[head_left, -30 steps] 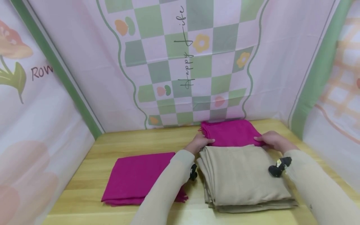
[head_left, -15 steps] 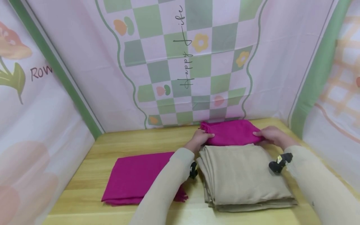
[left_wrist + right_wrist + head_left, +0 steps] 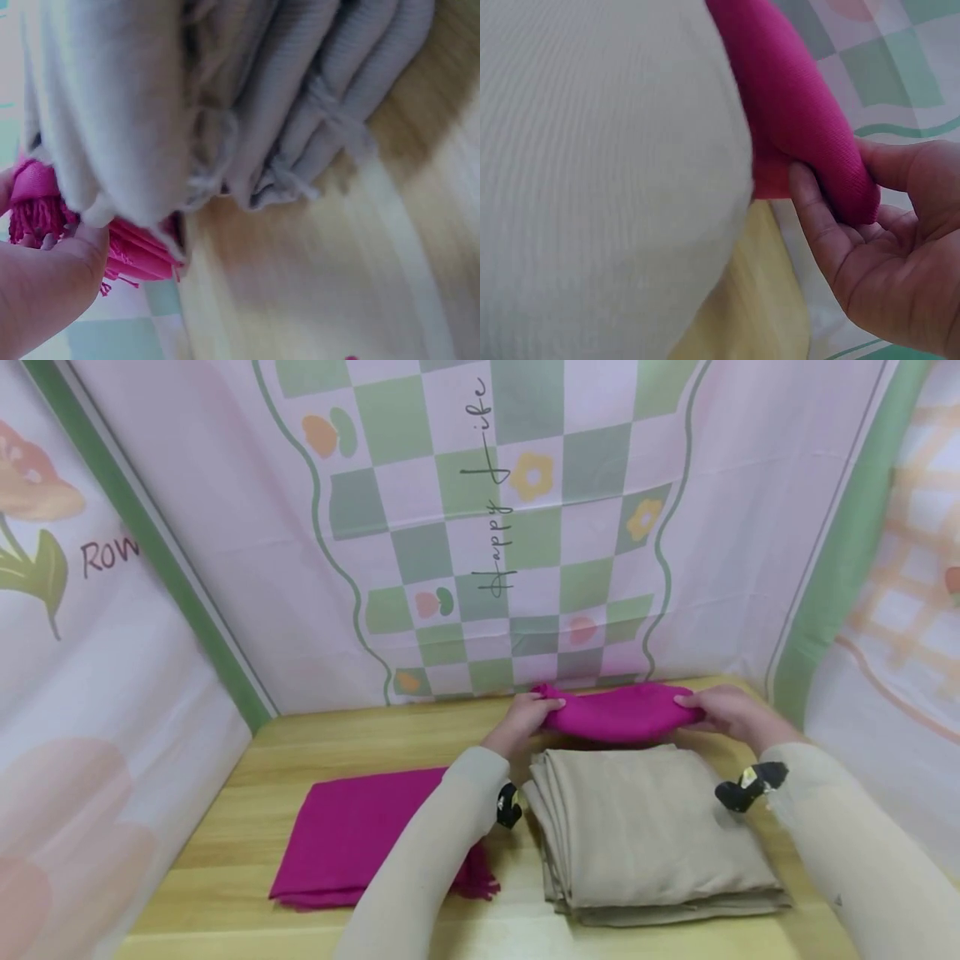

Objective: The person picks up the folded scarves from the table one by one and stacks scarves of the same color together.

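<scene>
At the back of the table, both hands hold a folded bright pink fringed scarf (image 3: 618, 713), its near edge raised and the middle sagging. My left hand (image 3: 520, 720) pinches its left, fringed end; in the left wrist view the thumb lies by the pink fringe (image 3: 37, 217). My right hand (image 3: 729, 710) pinches the right end, and the right wrist view has the rounded pink fold (image 3: 810, 127) between thumb and fingers. Just in front of it lies a thick folded beige cloth (image 3: 645, 827), with tassels in the left wrist view.
A second folded magenta scarf (image 3: 367, 827) with a fringe lies at the left of the wooden table (image 3: 360, 731), partly behind my left sleeve. A checked curtain (image 3: 480, 552) stands along the back edge, with more printed fabric at both sides. Black cameras are on both wrists.
The near edge of the pink scarf has come up from beside the beige cloth, and its flat top has become a sagging roll. Both hands have risen slightly with it.
</scene>
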Demonstrator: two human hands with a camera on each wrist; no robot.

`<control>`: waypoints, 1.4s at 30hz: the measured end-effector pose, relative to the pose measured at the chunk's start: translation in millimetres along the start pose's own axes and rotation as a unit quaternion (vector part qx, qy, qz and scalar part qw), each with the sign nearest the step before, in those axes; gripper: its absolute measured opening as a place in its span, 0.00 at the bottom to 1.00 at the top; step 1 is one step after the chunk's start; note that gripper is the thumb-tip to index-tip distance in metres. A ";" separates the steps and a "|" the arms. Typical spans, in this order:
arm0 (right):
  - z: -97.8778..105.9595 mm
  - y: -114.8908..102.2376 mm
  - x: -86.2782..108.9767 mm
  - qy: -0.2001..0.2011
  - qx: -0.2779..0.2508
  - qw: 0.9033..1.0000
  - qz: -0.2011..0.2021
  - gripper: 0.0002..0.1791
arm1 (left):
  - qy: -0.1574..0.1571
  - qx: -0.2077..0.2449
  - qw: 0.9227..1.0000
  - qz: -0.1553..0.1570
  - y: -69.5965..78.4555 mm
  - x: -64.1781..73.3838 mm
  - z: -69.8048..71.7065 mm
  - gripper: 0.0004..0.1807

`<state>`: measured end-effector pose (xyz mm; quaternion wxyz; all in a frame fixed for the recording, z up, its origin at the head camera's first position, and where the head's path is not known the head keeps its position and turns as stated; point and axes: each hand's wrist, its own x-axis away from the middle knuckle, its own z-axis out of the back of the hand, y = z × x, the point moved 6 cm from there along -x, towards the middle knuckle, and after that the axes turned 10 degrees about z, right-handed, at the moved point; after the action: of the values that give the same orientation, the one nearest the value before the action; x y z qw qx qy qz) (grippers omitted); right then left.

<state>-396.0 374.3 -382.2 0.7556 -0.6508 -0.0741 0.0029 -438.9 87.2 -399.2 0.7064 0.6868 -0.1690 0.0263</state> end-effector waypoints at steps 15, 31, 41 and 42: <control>-18.6 -25.1 0.0 -0.028 -0.058 0.998 0.023 0.32 | -0.023 0.060 0.998 0.021 17.7 9.8 20.8 0.20; -52.0 -57.1 3.9 -0.018 -0.062 0.996 0.053 0.21 | -0.045 0.034 0.998 0.006 40.4 26.8 58.0 0.22; -78.3 -75.4 10.3 -0.018 -0.047 0.996 0.078 0.28 | -0.036 0.007 0.999 0.002 45.3 39.1 83.1 0.24; -81.0 -77.0 10.8 -0.017 -0.051 0.995 0.080 0.27 | -0.034 0.005 0.999 0.002 45.7 40.3 85.8 0.24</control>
<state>-383.0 284.0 -316.7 0.7175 -0.6921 -0.0342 0.0707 -430.7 -2.1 -344.2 0.6966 0.6905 -0.1946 0.0051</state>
